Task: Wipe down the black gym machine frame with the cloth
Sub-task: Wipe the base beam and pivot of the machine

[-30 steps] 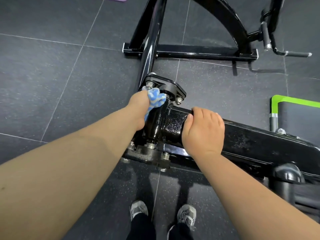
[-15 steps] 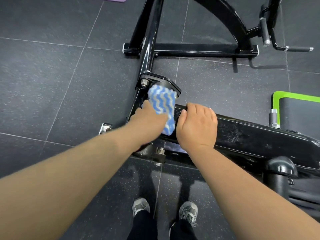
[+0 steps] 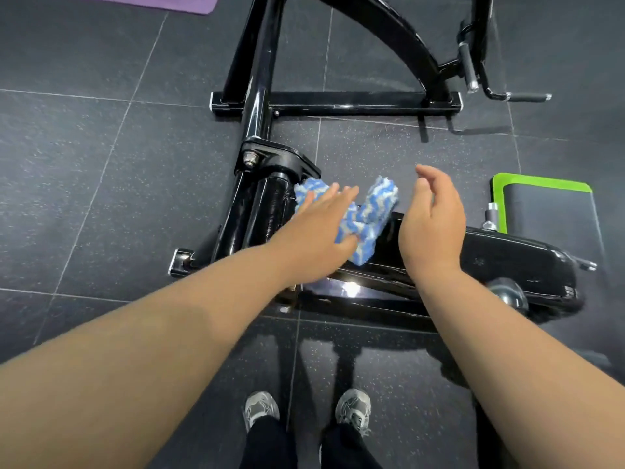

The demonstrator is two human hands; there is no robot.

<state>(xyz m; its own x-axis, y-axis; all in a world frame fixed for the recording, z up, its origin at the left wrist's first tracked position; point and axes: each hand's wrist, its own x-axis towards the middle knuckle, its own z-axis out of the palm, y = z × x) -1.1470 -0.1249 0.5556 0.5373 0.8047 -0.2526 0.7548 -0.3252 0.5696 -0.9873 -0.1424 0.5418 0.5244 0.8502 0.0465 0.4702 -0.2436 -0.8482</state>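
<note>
Cloth (image 3: 377, 206): lying under the left hand's fingers on the frame (image 3: 507, 262), one end sticking up past the thumb.
Left hand (image 3: 314, 235): fingers stretching flat over the cloth, pressing it, not curling round it.
Right hand (image 3: 433, 225): hovering just right of the cloth, fingers loose, holding nothing.

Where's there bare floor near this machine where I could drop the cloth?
Widest: the rubber floor left of the black frame, below the purple mat. Smaller: the tiles between the base crossbar and the near beam. Crowded: the right side, where the green-edged pad and handles sit, and by your shoes.
</note>
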